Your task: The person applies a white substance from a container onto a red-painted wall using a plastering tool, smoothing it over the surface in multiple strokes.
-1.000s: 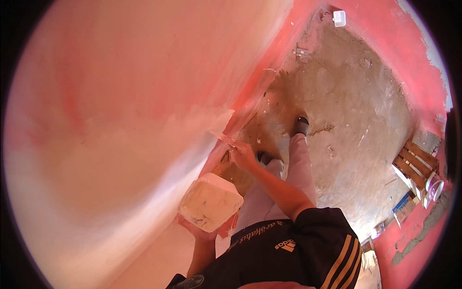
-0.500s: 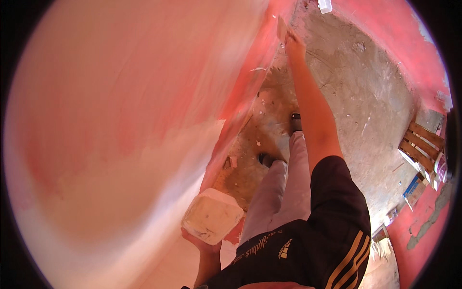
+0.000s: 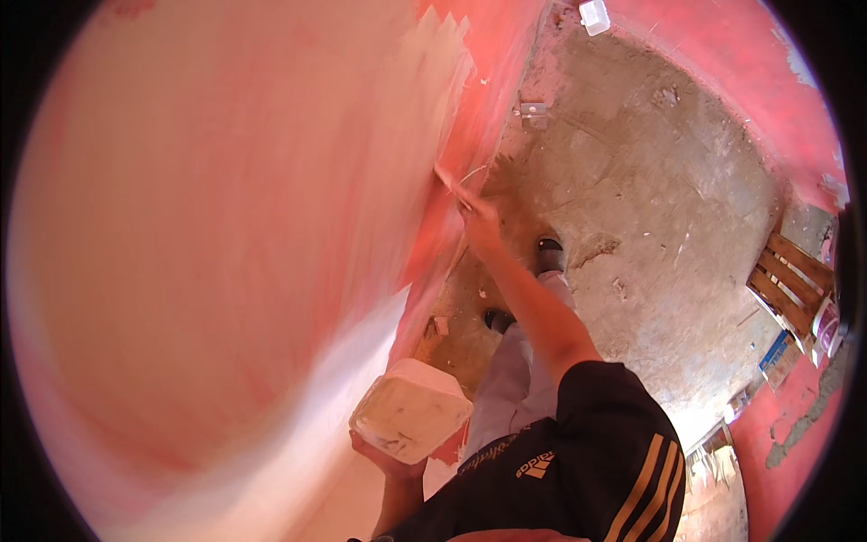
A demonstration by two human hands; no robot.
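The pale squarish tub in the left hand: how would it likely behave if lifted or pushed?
The pale squarish tub is probably stiff: its sides and rounded corners show no sag. It seems light enough for one-handed carrying, since only the left hand holds it. A push might tip it, as the right hand is away from it.

tub (image 3: 411,415) — plastic-looking, smeared | wall (image 3: 235,235) — matt, streaky | floor (image 3: 668,208): rough | slats (image 3: 791,283): wood | shirt (image 3: 610,425): cloth
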